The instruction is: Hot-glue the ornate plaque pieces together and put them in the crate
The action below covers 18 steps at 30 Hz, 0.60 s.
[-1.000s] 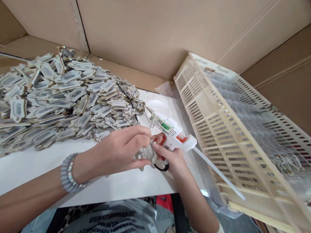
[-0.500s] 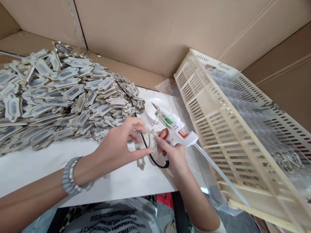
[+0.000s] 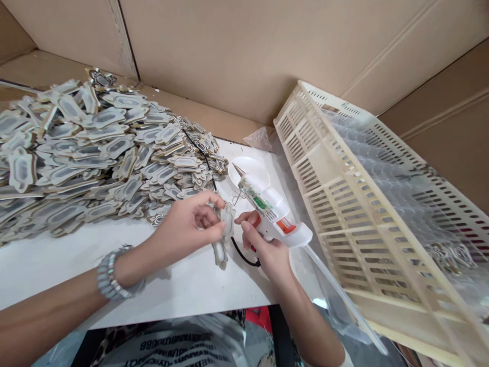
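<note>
A small pale frame-shaped plaque is pinched between the thumb and fingers of my left hand. My right hand grips a white hot glue gun by its handle, the tip pointing up and left. Its thumb and forefinger are just apart from the plaque. From the gun's back sticks a long translucent glue stick. Another plaque lies on the white table under my left hand. A white dish sits beneath the gun's nozzle.
A large heap of similar plaques covers the left of the table. At the right stands a cream slatted crate holding clear plastic packaging. A black cord crosses the table. Cardboard walls rise behind.
The plaque has passed from my right fingers to my left, which have closed on it and moved slightly left. The glue gun has tilted a little, its tip shifting left.
</note>
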Tool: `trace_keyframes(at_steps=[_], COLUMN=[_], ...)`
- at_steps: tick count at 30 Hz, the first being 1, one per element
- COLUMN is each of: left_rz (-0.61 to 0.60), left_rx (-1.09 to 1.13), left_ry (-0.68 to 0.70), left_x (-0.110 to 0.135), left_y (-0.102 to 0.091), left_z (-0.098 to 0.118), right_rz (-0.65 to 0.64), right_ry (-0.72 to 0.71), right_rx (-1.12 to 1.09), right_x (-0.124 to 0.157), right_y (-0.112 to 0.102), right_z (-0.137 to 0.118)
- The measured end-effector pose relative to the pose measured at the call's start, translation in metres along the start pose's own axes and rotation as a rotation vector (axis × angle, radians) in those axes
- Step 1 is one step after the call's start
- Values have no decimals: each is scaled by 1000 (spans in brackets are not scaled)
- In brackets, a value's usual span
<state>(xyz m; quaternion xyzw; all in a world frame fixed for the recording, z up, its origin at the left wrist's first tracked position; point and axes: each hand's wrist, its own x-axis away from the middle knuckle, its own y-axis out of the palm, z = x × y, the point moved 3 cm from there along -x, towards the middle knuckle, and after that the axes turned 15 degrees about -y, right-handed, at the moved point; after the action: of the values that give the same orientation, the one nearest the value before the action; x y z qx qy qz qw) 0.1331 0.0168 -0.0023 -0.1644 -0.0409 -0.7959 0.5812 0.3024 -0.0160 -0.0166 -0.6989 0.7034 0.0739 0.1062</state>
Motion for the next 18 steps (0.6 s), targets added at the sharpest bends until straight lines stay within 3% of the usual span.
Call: trace_keyframes(at_steps=[4,7,14,18], left_rz=[161,218,226,213], left_rx=[64,87,104,103], left_ry=[30,29,28,18], left_x=[-5,-6,-6,-4], left_y=[-27,-39,-43,-43], left_z=[8,12,16,18], right_rz=[-67,-129,-252,-297], right_ry=[-49,-121,-383,-396], right_rx=[78,204,357,389], right_x=[3,5,6,7], right_y=[-6,-6,0,-1], right_z=[-1,-2,-10,-12])
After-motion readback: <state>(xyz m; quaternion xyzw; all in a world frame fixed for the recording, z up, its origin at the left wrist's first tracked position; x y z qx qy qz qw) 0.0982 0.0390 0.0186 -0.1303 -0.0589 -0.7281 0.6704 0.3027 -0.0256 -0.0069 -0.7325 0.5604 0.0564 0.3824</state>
